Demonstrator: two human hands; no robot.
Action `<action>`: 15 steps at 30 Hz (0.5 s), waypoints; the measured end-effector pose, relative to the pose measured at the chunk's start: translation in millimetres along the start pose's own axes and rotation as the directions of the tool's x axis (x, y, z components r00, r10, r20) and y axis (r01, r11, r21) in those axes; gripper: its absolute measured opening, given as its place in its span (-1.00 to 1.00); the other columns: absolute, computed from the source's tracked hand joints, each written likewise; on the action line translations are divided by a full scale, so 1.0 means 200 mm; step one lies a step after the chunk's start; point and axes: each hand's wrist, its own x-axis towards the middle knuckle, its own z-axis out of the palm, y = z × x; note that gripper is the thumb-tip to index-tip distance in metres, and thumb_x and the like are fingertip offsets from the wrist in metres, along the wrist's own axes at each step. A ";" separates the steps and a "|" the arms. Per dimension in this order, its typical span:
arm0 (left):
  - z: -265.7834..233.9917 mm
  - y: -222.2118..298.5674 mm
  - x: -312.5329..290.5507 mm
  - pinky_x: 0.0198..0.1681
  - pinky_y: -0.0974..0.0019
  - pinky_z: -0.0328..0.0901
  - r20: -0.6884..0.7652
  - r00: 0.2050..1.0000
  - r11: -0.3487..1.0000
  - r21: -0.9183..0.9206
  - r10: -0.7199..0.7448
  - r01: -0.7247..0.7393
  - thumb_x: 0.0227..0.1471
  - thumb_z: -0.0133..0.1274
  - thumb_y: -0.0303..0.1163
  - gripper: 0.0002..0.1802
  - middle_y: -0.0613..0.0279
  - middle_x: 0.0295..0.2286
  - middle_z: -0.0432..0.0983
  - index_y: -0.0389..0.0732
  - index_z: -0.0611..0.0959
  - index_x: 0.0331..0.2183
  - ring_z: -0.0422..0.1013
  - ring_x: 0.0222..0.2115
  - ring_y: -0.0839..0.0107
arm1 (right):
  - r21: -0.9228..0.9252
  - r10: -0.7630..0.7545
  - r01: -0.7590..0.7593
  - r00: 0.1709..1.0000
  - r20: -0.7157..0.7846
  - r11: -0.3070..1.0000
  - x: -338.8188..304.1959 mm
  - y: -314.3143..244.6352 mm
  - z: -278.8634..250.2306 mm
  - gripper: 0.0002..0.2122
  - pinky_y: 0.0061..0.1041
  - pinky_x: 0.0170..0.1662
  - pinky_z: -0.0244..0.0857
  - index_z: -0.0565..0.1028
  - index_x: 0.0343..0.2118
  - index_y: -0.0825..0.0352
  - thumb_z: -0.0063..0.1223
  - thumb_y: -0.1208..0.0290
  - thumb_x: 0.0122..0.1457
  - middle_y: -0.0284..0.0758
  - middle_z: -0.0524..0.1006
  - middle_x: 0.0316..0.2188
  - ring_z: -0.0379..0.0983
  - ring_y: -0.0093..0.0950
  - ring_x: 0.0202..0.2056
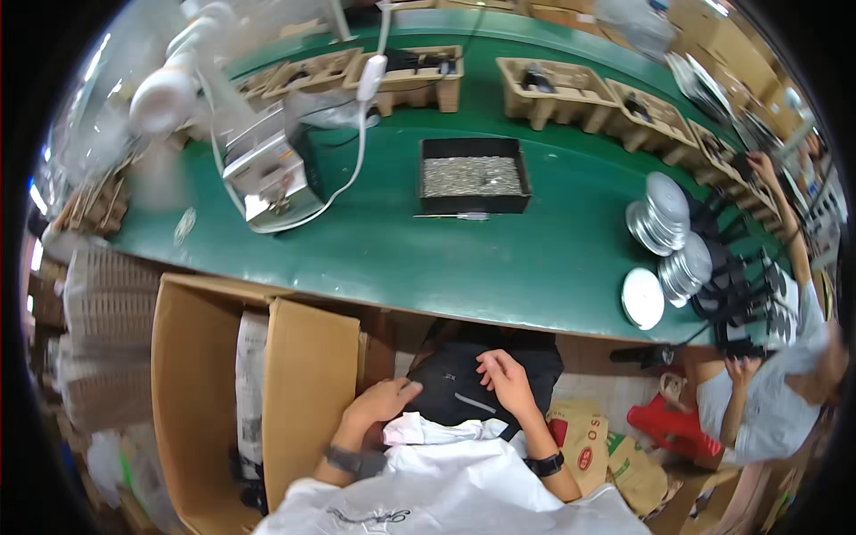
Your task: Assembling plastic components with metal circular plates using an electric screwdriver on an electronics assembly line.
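Note:
My left hand (385,399) lies flat on my dark-clothed lap, below the table's front edge, and nothing shows in it. Across the lap my right hand (506,379) rests with its fingers loosely bent and apart, also without anything in it. On the green table (383,267) ahead of both hands is a black open box (526,194) filled with many small silvery pieces (468,176). A thin pen-like tool (455,216) lies along its near side.
A metal device (272,169) with a white cord stands left. Moulded trays (562,102) line the far side. Stacked metal discs (682,267) and black parts are at right, near a co-worker (758,401). A cardboard box (312,374) stands left of my legs, paper bags (580,446) right.

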 end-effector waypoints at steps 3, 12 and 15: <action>0.25 0.06 -0.18 0.12 -0.09 0.30 0.232 0.972 0.992 0.114 0.018 -0.045 0.29 -0.13 0.15 -0.33 -0.36 0.01 0.45 -0.31 0.59 -0.02 0.42 0.01 -0.23 | -0.483 -0.197 0.158 0.980 -0.030 0.861 -0.15 -0.12 0.01 -0.73 -0.41 -0.33 0.40 0.57 -0.21 0.35 0.21 0.20 0.24 -0.25 0.55 -0.50 0.52 -0.36 -0.46; 0.38 0.09 -0.04 0.21 -0.10 0.17 -0.097 0.995 0.997 -0.076 -0.031 0.024 0.34 -0.22 0.13 -0.32 -0.39 0.15 0.23 -0.31 0.50 0.09 0.26 0.14 -0.31 | -0.722 -0.241 0.572 0.820 0.520 0.389 0.22 -0.18 0.21 -0.79 -0.31 -0.40 0.30 0.47 -0.35 0.39 0.22 0.33 0.22 -0.22 0.44 -0.62 0.43 -0.29 -0.54; 0.49 0.09 -0.02 0.18 -0.12 0.18 -0.418 0.883 0.974 -0.159 -0.213 0.159 0.36 -0.28 -0.02 -0.39 -0.45 -0.02 0.44 -0.39 0.56 0.01 0.34 0.08 -0.28 | -0.672 -0.111 0.505 0.836 0.538 0.542 0.22 -0.21 0.32 -0.83 -0.30 -0.36 0.33 0.51 -0.31 0.39 0.17 0.37 0.25 -0.15 0.52 -0.51 0.45 -0.21 -0.49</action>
